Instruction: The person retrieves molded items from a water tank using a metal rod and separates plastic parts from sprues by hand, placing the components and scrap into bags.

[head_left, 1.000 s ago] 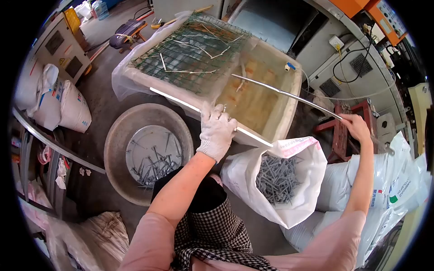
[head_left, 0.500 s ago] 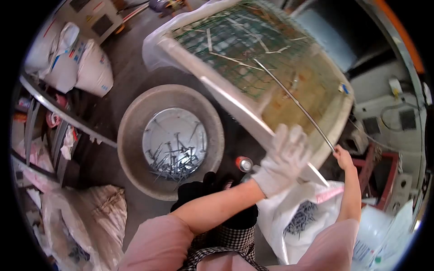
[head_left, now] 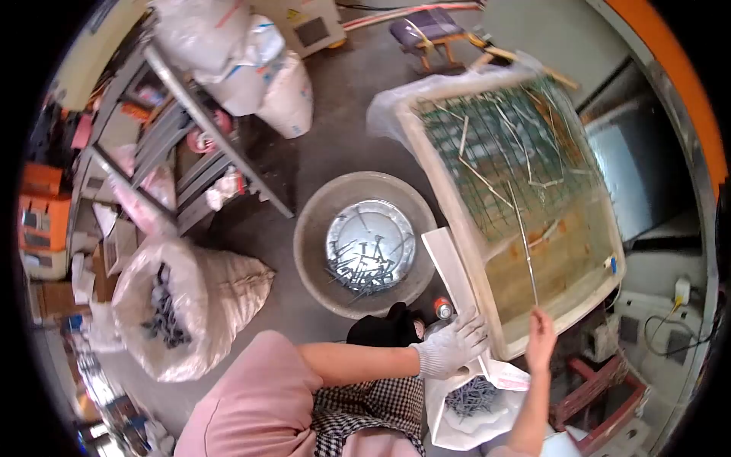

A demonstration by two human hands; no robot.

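Note:
My right hand (head_left: 541, 343), bare, is closed around the lower end of a thin metal rod (head_left: 525, 247). The rod reaches over a pale rectangular tub (head_left: 495, 327) holding murky brownish water, its far tip by the green mesh (head_left: 487, 167). My left hand (head_left: 455, 345), in a whitish work glove, lies with fingers extended on the lower end of a white board (head_left: 451, 263) along the tub's near side. Below that hand, a white sack (head_left: 442, 426) holds grey nail-like pieces (head_left: 470, 396). More such pieces (head_left: 365, 266) lie in a round grey basin (head_left: 312, 274).
A red-and-silver can (head_left: 443, 308) stands between basin and board. An open sack (head_left: 228, 297) with dark pieces sits at left, below a grey metal frame (head_left: 213, 126). Full white bags (head_left: 285, 95) and a small purple-topped stool (head_left: 426, 30) are farther back. A red metal frame (head_left: 601, 388) is at right.
My gloved left hand has come down from above the board onto its end. The view has shifted, showing more of the left side. The rod stays in my right hand.

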